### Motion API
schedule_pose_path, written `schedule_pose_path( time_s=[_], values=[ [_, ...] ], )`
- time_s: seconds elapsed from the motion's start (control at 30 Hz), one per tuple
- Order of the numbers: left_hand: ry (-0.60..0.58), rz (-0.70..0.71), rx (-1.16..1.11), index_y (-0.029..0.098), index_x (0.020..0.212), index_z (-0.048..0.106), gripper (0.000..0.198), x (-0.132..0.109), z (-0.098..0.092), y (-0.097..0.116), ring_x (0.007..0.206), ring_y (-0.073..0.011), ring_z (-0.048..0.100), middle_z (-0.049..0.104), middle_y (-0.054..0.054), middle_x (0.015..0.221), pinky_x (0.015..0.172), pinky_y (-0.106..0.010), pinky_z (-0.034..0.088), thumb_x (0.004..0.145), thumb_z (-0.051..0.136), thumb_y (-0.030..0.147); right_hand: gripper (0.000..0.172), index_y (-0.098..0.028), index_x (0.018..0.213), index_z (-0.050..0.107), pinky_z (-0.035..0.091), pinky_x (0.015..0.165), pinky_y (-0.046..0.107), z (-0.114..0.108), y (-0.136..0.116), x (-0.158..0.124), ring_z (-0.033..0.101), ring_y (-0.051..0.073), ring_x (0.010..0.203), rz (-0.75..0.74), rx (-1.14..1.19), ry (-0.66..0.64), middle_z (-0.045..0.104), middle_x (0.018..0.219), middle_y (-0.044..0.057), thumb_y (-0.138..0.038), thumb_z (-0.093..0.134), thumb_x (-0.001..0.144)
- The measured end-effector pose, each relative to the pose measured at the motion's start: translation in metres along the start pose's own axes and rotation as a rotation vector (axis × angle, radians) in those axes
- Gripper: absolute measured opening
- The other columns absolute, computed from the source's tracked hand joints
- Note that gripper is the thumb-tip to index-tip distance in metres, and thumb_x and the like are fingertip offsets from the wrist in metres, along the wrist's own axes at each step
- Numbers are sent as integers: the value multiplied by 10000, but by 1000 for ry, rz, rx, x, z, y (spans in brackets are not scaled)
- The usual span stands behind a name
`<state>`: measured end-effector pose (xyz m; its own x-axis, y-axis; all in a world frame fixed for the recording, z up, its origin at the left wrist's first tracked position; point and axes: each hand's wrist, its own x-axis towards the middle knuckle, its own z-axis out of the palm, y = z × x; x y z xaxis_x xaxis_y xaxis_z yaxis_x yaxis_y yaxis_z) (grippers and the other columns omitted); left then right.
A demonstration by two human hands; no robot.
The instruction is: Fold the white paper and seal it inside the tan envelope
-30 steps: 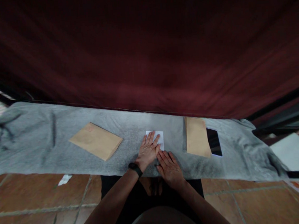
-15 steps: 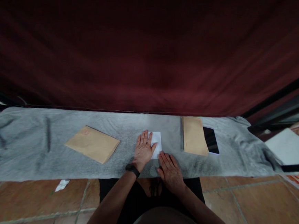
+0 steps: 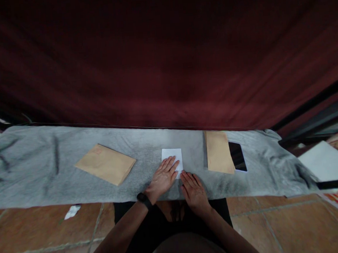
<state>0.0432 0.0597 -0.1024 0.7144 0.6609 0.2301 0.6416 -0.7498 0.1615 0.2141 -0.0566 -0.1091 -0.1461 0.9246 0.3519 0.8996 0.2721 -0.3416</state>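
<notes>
White paper [image 3: 171, 153] lies on the grey cloth [image 3: 147, 142], just in front of the person. Left hand [image 3: 162, 177] lies flat across its near half, fingers extended, gripping nothing; right hand [image 3: 195, 192], also flat and holding nothing, has its fingertips at the near right corner. Judgement: light, even pressure, with that corner steadied, should suit the soft cloth beneath.

White paper [image 3: 171, 152] partly hidden under left hand [image 3: 163, 177].
</notes>
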Motion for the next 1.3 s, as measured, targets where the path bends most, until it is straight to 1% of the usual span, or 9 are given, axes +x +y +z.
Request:
schedule_pose_path(
  time_s=[0.2,0.27,0.37,0.5,0.57,0.73,1.0,1.23,1.3],
  values=[
    [-55,197,-8,240,1533,377,510,-19,-14,1,1516,-198,263,346,-50,1623,1250,-404,210,1047,377,397,370,-208,1322,619,465,1070,434,-5,12,20,607,224,1219,93,161,-34,663,1323,80,-239,381,1039],
    [-72,222,0,236,1538,365,532,-21,-18,1,1518,-206,257,340,-52,1626,1248,-408,206,1040,396,421,369,-204,1312,624,486,1042,432,-5,14,28,620,228,1192,123,186,-27,672,1298,89,-248,377,1041],
    [-77,240,-4,250,1530,379,565,-21,-18,0,1523,-225,244,348,-57,1622,1246,-428,198,1017,436,480,389,-187,1343,606,467,1078,441,-3,17,43,594,233,1240,130,201,-1,655,1326,105,-265,367,1046],
    [-89,246,-27,232,1446,500,577,-22,-15,-1,1525,-239,237,405,-90,1589,1249,-442,179,982,460,572,420,-180,1400,566,371,1178,458,1,21,60,510,217,1353,-4,180,-84,591,1426,94,-264,340,1057],
    [-100,242,-37,244,1439,506,576,-23,-13,-2,1527,-236,231,407,-93,1587,1250,-446,174,977,458,584,432,-173,1432,534,333,1197,481,3,24,65,472,219,1391,-42,130,-131,547,1473,98,-260,328,1062],
    [-104,237,-50,313,1451,492,550,-24,-15,-1,1521,-227,247,389,-55,1601,1250,-442,158,976,459,589,451,-158,1477,478,314,1198,499,11,37,69,403,235,1443,-27,32,-169,458,1540,100,-264,336,1062],
    [-102,223,-39,376,1507,408,581,-21,-20,1,1515,-232,261,285,-26,1652,1238,-442,159,973,452,602,451,-167,1452,518,287,1215,481,13,51,88,405,233,1442,54,6,-155,495,1515,74,-300,334,1062],
    [-106,201,-62,320,1414,544,530,-23,-17,3,1486,-243,322,478,-60,1537,1245,-443,160,965,476,594,441,-182,1439,533,303,1217,453,21,41,101,407,203,1441,-53,66,-203,488,1523,68,-297,342,1058],
    [-108,200,-66,325,1428,527,537,-23,-17,3,1484,-245,326,479,-58,1537,1243,-452,163,965,474,593,441,-190,1442,530,304,1214,468,24,41,105,400,207,1446,-69,56,-219,475,1532,67,-291,331,1062]
  ],
)
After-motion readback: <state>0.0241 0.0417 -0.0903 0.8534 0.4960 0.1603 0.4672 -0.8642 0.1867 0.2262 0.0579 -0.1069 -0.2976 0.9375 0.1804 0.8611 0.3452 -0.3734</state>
